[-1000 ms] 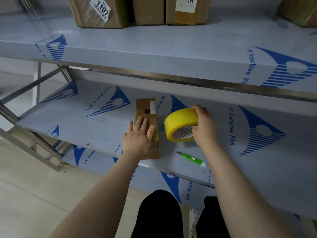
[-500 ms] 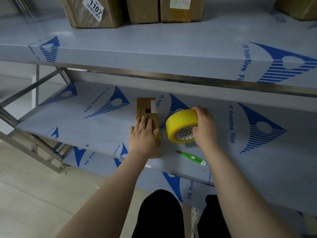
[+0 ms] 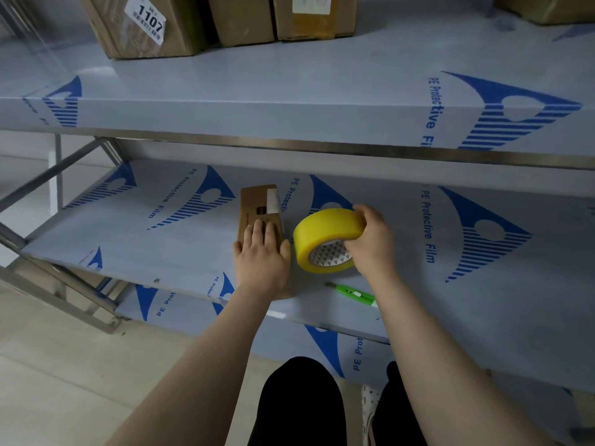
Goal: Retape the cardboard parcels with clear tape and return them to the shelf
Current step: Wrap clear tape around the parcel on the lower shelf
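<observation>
Small cardboard parcel lies flat on the middle shelf, long axis 12 to 6 o'clock. Left hand presses palm-down on its near half, fingers straight and close together, thumb out toward 3 o'clock. Yellow tape roll sits just beside the parcel at its 3 o'clock. Right hand grips it, fingers curled over the rim. Green utility knife lies at the roll's 5 o'clock.
</observation>
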